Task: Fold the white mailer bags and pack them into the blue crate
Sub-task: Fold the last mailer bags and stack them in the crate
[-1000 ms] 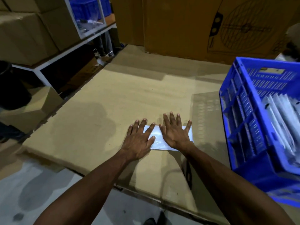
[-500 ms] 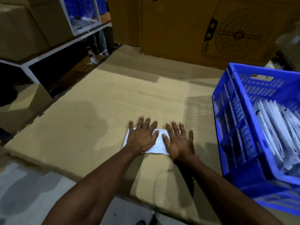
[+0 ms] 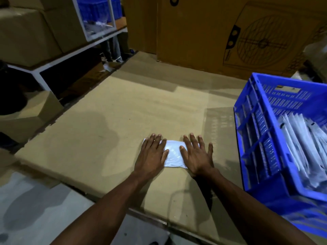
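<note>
A good share of the job looks done: the blue crate (image 3: 251, 138), standing at the right edge of the table (image 3: 123, 112), already holds a row of folded white mailer bags (image 3: 300, 144) leaning on edge against one another. How many remain to be folded cannot be told, since no unfolded stack is in view.

One white mailer bag (image 3: 174, 154) lies flat on the cardboard-covered table, near its front edge and a little right of the middle, well apart from the crate. It appears already folded into a narrow strip. Its long axis runs left to right, roughly parallel to the front edge of the table, with the right end sitting slightly nearer that edge than the left.

The left hand (image 3: 152, 154) lies flat on the bag's left end and the right hand (image 3: 196, 156) flat on its right end, leaving a bare band of white between them. Neither hand closes a grip on anything: fingers are straight and spread, palms down, pressing the bag to the table. By my reading this is the creasing or flattening step. What is left for this bag is to pick it up and slot it into the crate beside the others.
</note>
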Available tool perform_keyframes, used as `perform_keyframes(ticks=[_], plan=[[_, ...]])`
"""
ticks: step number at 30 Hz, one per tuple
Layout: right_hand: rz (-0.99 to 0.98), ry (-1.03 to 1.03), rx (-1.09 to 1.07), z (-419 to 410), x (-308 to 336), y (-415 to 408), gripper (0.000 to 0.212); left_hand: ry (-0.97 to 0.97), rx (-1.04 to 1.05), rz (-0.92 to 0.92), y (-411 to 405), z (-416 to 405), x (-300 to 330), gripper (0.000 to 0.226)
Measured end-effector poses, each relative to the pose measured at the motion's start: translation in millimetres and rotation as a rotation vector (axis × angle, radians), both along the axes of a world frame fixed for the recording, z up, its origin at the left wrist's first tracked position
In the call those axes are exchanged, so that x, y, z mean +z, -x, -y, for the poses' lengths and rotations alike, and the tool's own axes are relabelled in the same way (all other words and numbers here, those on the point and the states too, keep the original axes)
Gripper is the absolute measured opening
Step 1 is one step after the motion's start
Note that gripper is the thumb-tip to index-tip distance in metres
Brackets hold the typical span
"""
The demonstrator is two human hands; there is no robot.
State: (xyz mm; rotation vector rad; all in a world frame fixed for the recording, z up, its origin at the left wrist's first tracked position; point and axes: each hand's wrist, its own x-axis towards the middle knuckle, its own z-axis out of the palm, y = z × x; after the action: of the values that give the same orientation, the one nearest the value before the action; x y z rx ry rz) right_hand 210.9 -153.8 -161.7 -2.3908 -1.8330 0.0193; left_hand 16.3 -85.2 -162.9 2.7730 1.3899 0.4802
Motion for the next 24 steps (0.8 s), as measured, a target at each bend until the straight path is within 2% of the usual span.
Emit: perform_keyframes(ticks=[2,4,7,15,19,24], plan=[[0.047,-0.013,0.029,-2,9,3,0.063,0.035,0.022,-0.034,4,6,1,0.056],[0.107,-0.079,0.166,-1,15,9,0.054,0.067,0.026,-0.076,5,8,3,0.058],[0.038,-0.145,0.289,6,10,18,0.051,0.057,0.022,-0.078,6,6,2,0.058],[-0.057,-0.063,0.221,8,4,13,0.05,0.021,0.023,-0.068,6,3,-1,0.052],[-0.067,-0.103,0.132,20,-4,2,0.061,0.036,0.052,-0.067,5,4,-3,0.053],[-0.048,-0.049,0.067,21,0,-4,0.072,0.056,0.056,-0.053,5,3,-2,0.053]])
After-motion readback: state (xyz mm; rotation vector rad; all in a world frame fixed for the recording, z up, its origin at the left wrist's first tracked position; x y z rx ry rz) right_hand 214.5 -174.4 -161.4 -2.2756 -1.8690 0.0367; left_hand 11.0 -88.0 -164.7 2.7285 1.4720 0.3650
